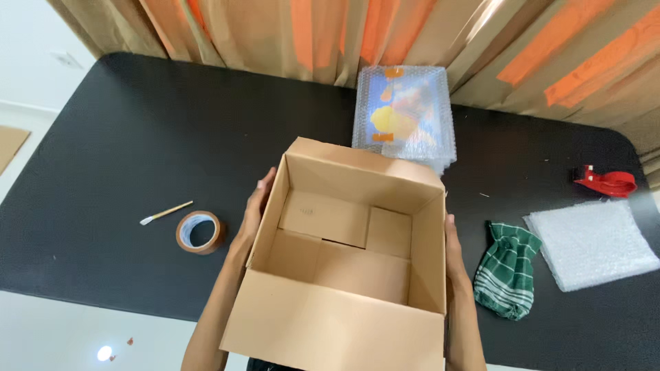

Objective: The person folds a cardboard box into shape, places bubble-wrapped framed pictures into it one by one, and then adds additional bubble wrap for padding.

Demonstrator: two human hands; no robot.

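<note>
- A small paintbrush (166, 212) lay on the black table (103, 137), well left of the work, with a roll of brown tape (200, 232) just right of it.
- The left hand (256, 206) pressed flat against the left wall of the open cardboard box (344, 275), fingers spread rather than curled.
- The box sat at the near middle of the table, empty, its bottom flaps folded in; its near edge overhung the table's front rim.
- The right hand (454, 254) braced the opposite wall, so the two hands were apart and clamped on the box between them.
- Even, low pressure from both palms seemed the best way to keep the thin walls from bowing.
- A bubble-wrapped picture (404, 117) stood just behind the box.
- Right of the box lay a green striped cloth (507, 278), a sheet of bubble wrap (592, 244) and a red tape dispenser (608, 181), leaving more open room leftward.
</note>
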